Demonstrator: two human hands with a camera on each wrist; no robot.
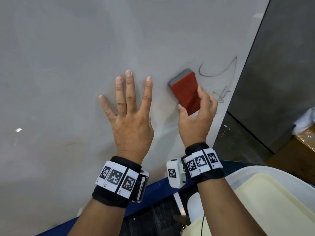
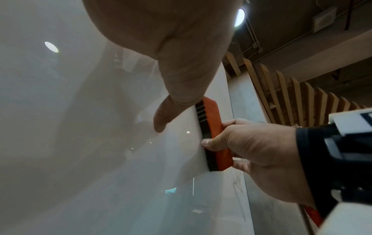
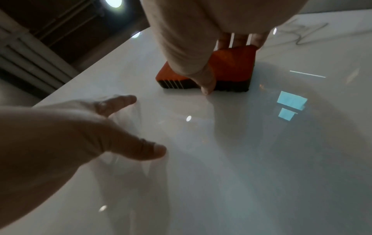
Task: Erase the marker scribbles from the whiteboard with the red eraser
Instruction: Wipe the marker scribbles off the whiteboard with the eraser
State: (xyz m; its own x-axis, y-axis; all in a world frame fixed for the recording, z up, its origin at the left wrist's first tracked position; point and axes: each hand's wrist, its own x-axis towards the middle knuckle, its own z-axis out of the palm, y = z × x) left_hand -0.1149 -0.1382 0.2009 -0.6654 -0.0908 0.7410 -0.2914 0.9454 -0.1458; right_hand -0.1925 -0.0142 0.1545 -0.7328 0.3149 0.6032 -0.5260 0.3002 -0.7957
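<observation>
The whiteboard [image 1: 68, 65] fills most of the head view. My right hand [image 1: 196, 116] grips the red eraser [image 1: 186, 89] by its long edges, its dark felt side flat on the board. Thin grey scribbles [image 1: 219, 72] lie just right of the eraser, and a smaller tangle [image 1: 221, 97] sits beside my fingers near the board's right edge. My left hand [image 1: 129, 113] lies flat on the board with fingers spread, left of the eraser. The left wrist view shows the eraser [image 2: 213, 127] side-on; the right wrist view shows the eraser [image 3: 231, 66] under my thumb.
The board's right edge [image 1: 238, 92] meets a dark grey panel [image 1: 281, 65]. A blue strip [image 1: 153, 189] runs under the board's lower edge. A white and cream tray [image 1: 272, 193] sits at lower right, and a brown box [image 1: 306, 135] at far right.
</observation>
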